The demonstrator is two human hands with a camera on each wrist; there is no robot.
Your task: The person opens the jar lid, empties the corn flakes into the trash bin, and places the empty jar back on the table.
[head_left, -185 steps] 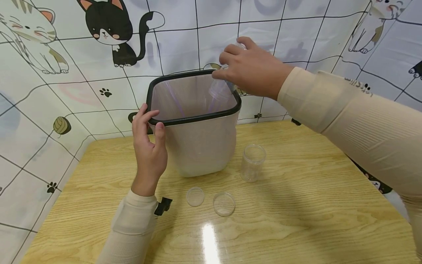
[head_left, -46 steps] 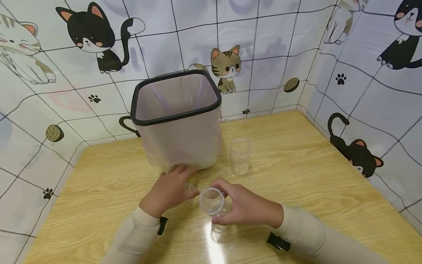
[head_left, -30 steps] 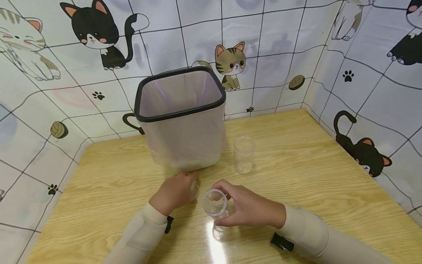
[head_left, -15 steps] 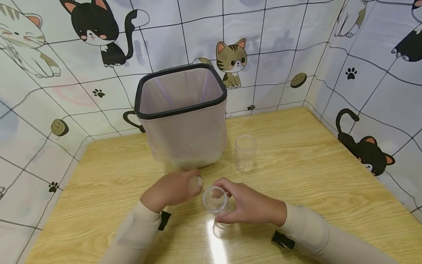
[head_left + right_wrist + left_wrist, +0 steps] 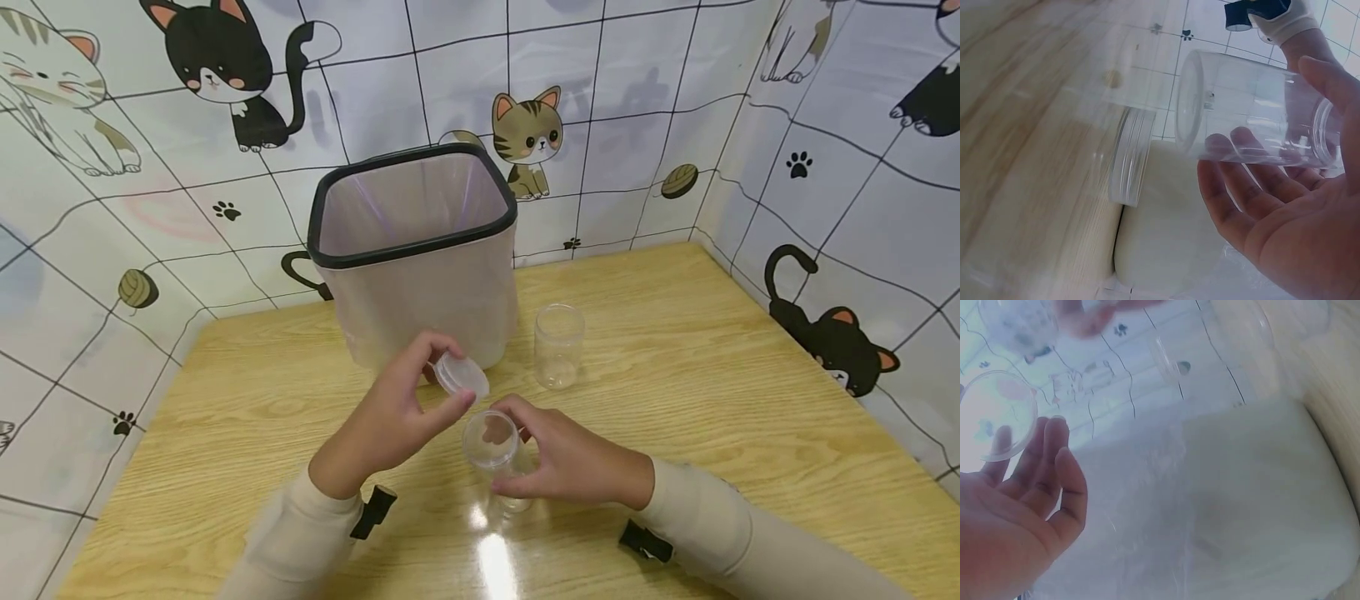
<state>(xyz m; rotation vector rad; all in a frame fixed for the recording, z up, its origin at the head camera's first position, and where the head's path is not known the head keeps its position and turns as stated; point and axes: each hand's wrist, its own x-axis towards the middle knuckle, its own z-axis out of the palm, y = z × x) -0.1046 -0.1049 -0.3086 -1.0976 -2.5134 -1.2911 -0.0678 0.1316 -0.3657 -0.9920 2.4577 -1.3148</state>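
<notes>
In the head view my left hand [image 5: 397, 408] pinches a clear round lid [image 5: 462, 377] between thumb and fingers, above the table and tilted. The left wrist view shows this lid [image 5: 999, 415] at the fingertips. Close by on the right, my right hand [image 5: 573, 458] grips a clear cylindrical jar [image 5: 491, 442] round its side. The jar's open mouth faces up, just below the lid and apart from it. In the right wrist view a second clear ridged lid [image 5: 1132, 156] lies on the table; I cannot make it out in the head view.
A pale bin [image 5: 427, 308] with a black rim stands behind my hands, near the back wall. To its right, another clear jar [image 5: 558, 346] stands upright on the wooden table [image 5: 675, 367]. Cat-patterned cloth [image 5: 622, 142] covers the walls.
Earlier, my right hand was at the bin and brought a jar to the table. My left hand left the bin rim, took a lid from the table and raised it beside the jar.
</notes>
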